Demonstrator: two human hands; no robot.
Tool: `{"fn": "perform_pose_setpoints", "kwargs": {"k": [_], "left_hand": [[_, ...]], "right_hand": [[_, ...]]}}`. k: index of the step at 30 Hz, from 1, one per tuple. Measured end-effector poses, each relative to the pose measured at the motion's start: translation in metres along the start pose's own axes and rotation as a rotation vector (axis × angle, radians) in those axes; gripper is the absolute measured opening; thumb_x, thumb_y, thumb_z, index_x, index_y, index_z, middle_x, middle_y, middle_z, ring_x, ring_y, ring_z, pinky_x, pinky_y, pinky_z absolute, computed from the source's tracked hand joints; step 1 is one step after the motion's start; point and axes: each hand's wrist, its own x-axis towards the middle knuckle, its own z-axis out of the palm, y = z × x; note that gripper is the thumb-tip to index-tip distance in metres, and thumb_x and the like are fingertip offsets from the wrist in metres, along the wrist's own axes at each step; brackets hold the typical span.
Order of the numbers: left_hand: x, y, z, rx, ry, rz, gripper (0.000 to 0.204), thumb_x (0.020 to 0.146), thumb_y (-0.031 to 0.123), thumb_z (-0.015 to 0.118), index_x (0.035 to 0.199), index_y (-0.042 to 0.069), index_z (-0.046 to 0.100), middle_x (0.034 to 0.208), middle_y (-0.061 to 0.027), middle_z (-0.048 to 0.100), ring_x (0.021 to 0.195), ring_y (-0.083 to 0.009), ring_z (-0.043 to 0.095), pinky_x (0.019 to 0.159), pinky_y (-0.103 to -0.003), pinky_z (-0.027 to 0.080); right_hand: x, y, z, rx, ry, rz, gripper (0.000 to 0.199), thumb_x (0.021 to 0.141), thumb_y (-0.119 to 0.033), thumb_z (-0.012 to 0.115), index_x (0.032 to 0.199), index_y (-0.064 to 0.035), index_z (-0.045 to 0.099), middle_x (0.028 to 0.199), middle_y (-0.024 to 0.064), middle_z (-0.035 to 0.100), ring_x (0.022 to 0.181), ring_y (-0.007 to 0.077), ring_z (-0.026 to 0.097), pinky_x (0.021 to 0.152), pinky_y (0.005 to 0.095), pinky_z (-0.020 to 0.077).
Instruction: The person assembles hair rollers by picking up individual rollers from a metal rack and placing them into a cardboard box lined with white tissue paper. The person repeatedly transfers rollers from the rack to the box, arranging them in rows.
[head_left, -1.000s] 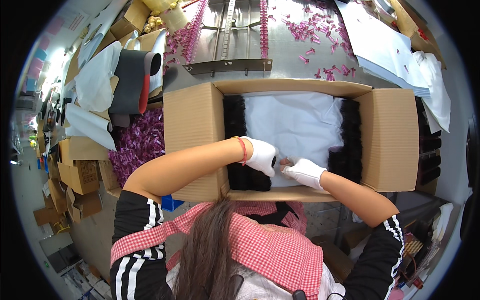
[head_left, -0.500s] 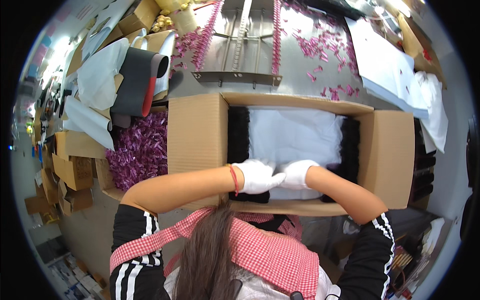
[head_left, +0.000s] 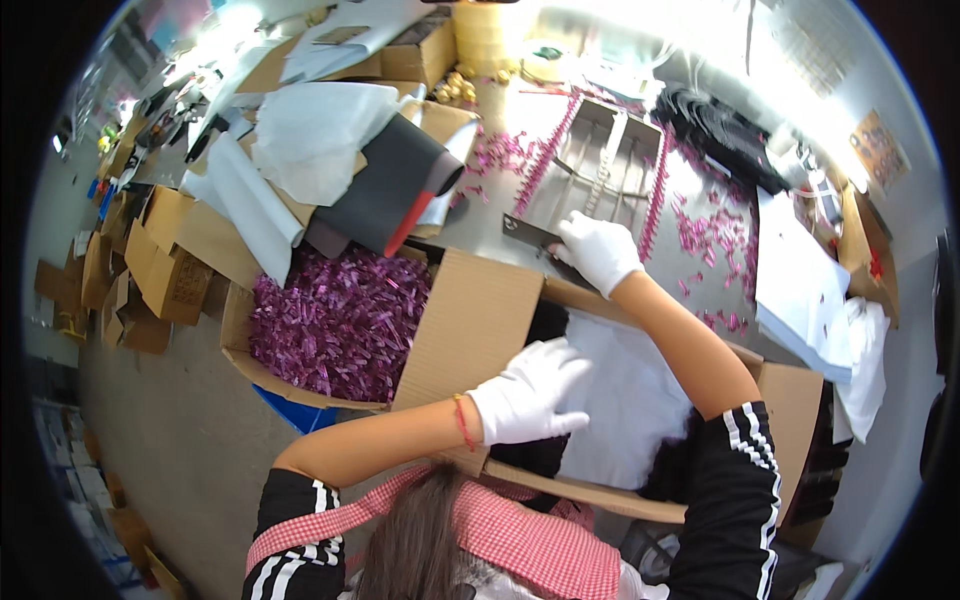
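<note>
Both my hands wear white gloves. My right hand reaches past the far side of the cardboard box, its fingers curled over the front plate of a metal rack. Small shiny purple pieces line the two long sides of that rack. Fingers spread and holding nothing, my left hand is over the box's left flap and opening. Inside the box, a white sheet lies over black, fuzzy-looking material, which shows at both sides.
At the left, another carton is heaped with shiny purple pieces. Black and white sheets lean behind it. Loose purple pieces are scattered on the metal table. A white sheet stack hangs over at the right.
My right hand has left the white sheet in the box and moved forward to the metal rack. My left hand has drawn back toward the left flap. The whole view has turned.
</note>
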Motion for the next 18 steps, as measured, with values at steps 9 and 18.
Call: {"fn": "perform_pose_setpoints", "kwargs": {"k": [9,18], "left_hand": [[0.061,-0.047,-0.071,0.219,0.788,-0.290,0.120,0.071,0.039,0.083,0.153,-0.005,0.008,0.154,-0.0348,0.017,0.144,-0.0503,0.017,0.118,-0.054,0.018],[0.022,-0.003,-0.173,0.669,1.166,0.189,0.089,0.066,0.038,0.072,0.141,0.004,0.038,0.111,-0.0206,0.041,0.104,-0.0360,0.041,0.091,-0.053,0.035]], "right_hand": [[-0.006,-0.018,-0.170,0.311,0.447,0.151,0.029,0.086,-0.032,0.071,0.090,-0.0034,0.067,0.077,0.0141,0.063,0.066,0.0251,0.061,0.063,0.0343,0.0490],[-0.039,-0.049,-0.230,0.850,0.654,0.234,0.074,0.094,-0.073,0.041,0.105,-0.0027,0.061,0.078,-0.0020,0.050,0.066,0.0073,0.042,0.058,0.0236,0.0326]]}}
